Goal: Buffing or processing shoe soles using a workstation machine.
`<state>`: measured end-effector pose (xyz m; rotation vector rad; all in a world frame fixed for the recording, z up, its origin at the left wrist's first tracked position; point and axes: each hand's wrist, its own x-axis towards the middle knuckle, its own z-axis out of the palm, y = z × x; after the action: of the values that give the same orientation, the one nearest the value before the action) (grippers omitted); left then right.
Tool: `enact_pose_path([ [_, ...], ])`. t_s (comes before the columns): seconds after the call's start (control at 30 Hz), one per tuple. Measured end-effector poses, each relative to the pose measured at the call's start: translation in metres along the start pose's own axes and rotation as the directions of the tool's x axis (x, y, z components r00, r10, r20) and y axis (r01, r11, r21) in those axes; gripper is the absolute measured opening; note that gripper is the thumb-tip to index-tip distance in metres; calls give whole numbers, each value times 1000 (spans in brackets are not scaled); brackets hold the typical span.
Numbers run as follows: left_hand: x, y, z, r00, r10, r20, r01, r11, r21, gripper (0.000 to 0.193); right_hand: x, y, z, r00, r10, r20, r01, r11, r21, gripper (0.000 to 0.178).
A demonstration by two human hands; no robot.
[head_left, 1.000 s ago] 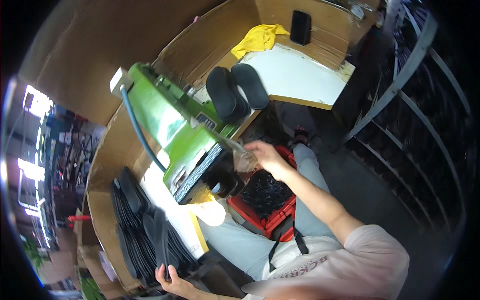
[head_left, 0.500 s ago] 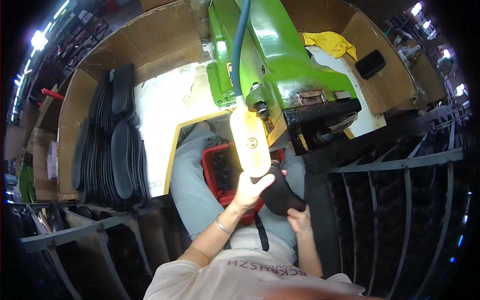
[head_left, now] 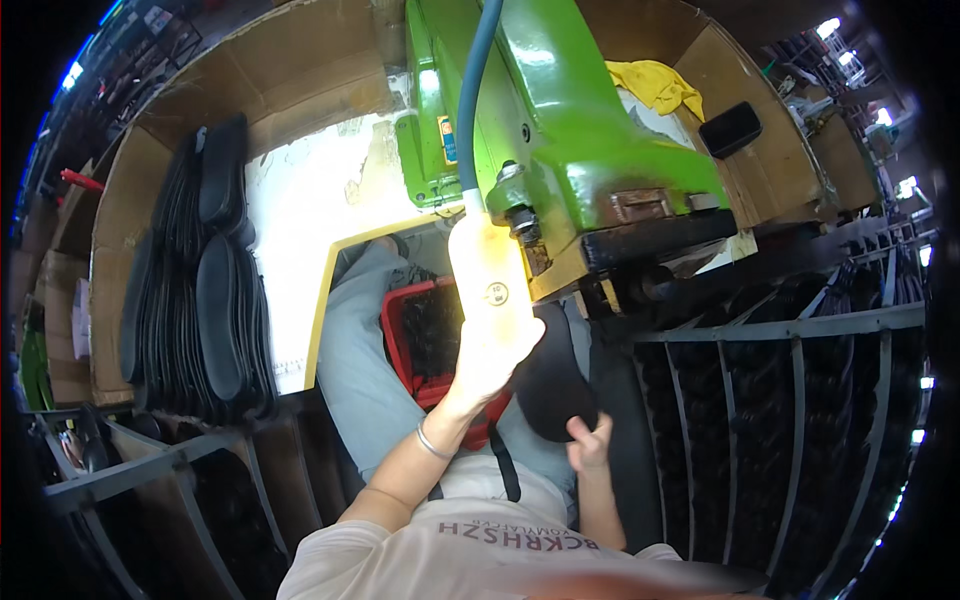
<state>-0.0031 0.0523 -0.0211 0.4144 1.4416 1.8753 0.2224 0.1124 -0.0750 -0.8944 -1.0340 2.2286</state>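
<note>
"Black sole (head_left: 555,395), held out over the lap: what are the hands doing?"

"The left hand (head_left: 495,360) grips its upper end, thumb over the edge. Lamp glare washes out the palm and the other fingers are hidden, so nobody could tell how tightly. The right hand (head_left: 592,445) pinches the lower right edge, thumb and fingers close together."

"And since half a second ago?"

"The sole leaned to the lower right then; now it stands straighter in view. Fingertips that showed past its far edge are out of sight. A second ago, the left hand was at the stack of soles (head_left: 185,300), the right beside the machine's head."

"What hems the hands in?"

"The glowing lamp (head_left: 487,270) comes right down before the left hand. The green machine (head_left: 570,130) has its dark head near the sole's upper end; touching or apart, one cannot tell. Below, a red basket (head_left: 392,345) sits between the legs."

"Any room?"

"To the right, a dark gap runs as far as the rack's grey rail (head_left: 790,329). To the left, past one leg, comes the yellow edge (head_left: 322,320) of the white tabletop (head_left: 305,220)."
</note>
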Motion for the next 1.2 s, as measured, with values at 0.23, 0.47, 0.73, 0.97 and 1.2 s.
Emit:
enact_pose_path([
  [0.23,0,18,10,966,254,-52,-242,955,172,15,61,-99,8,883,-355,-306,323,934,-150,50],
  [0.47,-6,36,8,932,353,-81,-359,931,-70,22,141,-154,48,923,-381,54,385,918,-100,38],
  [0.73,-19,35,-53,989,107,-102,-122,980,-160,16,154,-102,62,923,-367,117,370,929,-5,51],
  [0.97,-48,36,-106,981,-69,-181,36,983,-182,13,130,-54,97,910,-371,186,388,919,-63,44],
  [1.2,-94,-14,-130,968,-234,-95,173,889,-423,20,101,-67,163,833,-474,286,529,833,-161,35],
])
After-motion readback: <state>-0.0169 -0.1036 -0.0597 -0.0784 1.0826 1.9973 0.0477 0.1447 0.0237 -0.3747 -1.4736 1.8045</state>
